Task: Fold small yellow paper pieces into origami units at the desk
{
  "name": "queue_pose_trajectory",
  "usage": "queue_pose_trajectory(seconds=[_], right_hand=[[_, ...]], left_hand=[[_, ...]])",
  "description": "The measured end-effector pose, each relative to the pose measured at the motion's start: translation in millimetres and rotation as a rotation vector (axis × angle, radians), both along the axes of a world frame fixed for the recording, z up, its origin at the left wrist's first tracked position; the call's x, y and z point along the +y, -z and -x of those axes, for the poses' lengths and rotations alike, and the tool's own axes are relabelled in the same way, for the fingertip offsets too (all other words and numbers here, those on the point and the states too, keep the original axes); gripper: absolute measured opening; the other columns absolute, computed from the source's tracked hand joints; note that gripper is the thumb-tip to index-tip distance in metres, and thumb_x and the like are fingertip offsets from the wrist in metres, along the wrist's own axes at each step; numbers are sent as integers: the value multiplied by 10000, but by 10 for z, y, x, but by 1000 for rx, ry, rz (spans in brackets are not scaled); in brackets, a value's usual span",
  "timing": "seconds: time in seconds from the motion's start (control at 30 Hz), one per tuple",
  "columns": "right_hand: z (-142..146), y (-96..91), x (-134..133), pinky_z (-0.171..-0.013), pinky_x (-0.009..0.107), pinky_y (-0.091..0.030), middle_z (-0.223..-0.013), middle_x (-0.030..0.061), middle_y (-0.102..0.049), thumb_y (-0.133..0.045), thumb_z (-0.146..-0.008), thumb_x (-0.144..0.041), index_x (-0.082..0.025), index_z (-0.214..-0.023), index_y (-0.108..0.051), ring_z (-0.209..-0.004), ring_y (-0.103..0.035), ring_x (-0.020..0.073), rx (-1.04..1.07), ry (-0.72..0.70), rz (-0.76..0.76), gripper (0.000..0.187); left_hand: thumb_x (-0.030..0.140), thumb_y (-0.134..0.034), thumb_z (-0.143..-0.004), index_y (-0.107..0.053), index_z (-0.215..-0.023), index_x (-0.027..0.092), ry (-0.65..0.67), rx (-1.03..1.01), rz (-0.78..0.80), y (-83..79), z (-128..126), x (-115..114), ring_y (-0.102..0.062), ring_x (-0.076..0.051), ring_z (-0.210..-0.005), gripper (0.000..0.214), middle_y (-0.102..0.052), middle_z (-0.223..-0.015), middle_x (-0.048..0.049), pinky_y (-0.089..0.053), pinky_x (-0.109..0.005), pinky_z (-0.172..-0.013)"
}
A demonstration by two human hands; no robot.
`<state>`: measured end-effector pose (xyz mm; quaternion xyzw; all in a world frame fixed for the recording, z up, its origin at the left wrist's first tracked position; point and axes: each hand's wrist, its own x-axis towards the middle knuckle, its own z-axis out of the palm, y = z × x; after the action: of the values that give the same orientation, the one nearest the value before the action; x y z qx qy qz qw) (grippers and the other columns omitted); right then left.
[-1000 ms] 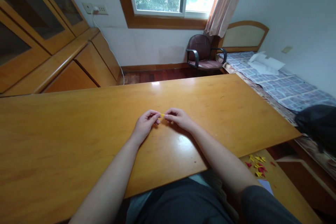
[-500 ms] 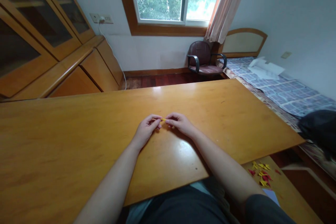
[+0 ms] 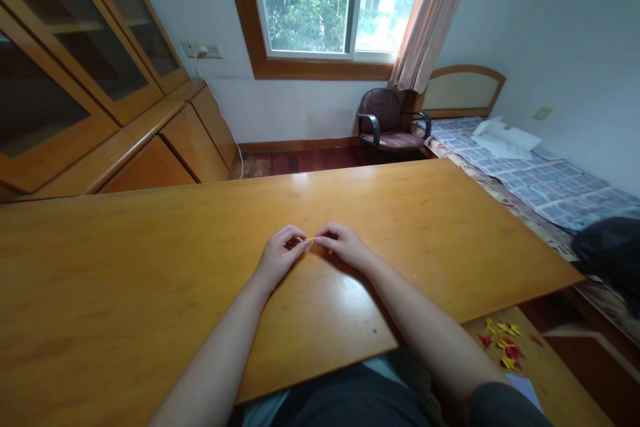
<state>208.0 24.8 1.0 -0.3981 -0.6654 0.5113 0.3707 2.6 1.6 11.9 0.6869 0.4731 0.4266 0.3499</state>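
The left hand (image 3: pixel 277 258) and the right hand (image 3: pixel 346 247) are meeting over the middle of the wooden bench (image 3: pixel 150 280); each grip is pinching narrowly on one end of a small yellow paper piece (image 3: pixel 310 239), which is sitting between the fingertips just above the bench; yellow and red folded bits (image 3: pixel 504 341) are lying on a lower board (image 3: pixel 550 373) at the right.

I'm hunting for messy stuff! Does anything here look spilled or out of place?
Only a little: small yellow and red paper bits lie scattered on the low surface right of the desk. The left hand and right hand pinch one yellow piece neatly.
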Motion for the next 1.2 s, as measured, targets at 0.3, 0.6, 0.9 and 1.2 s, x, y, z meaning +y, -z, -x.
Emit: queue_pose_trajectory(seconds=[0.3, 0.6, 0.9, 1.2], right_hand=[[3, -38, -7, -671, 264, -439, -739, 12, -643, -670, -862, -379, -163, -851, -707, -721, -571, 148, -54, -12, -38, 220], [18, -52, -14, -671, 269, -451, -781, 17, -657, -681, -851, -369, -162, -865, -707, -712, -579, 142, -69, 3, -37, 209], [28, 4, -2, -562, 240, -422, -694, -8, -630, -726, -780, -436, -149, -901, -675, -610, -554, 120, 27, 41, 112, 315], [52, 70, 26, -559, 240, -401, -747, 0, -658, -787, -705, -466, -151, -961, -688, -615, -539, 115, 104, 54, 184, 418]], left_hand=[[408, -634, -886, -675, -827, 217, 27, 116, -83, -17, 26, -28, -613, -171, -750, 204, -654, -815, -31, -480, -265, -699], [345, -618, -895, -669, -798, 220, 4, 143, -121, -29, 30, -31, -602, -166, -731, 166, -643, -784, -22, -459, -262, -681], [333, -632, -870, -660, -723, 204, -72, 98, -95, -80, 2, -20, -587, -163, -683, 198, -628, -719, -18, -445, -266, -657], [342, -621, -892, -660, -765, 194, -76, 52, -82, 5, 18, -3, -601, -152, -684, 199, -624, -721, -8, -457, -253, -660]])
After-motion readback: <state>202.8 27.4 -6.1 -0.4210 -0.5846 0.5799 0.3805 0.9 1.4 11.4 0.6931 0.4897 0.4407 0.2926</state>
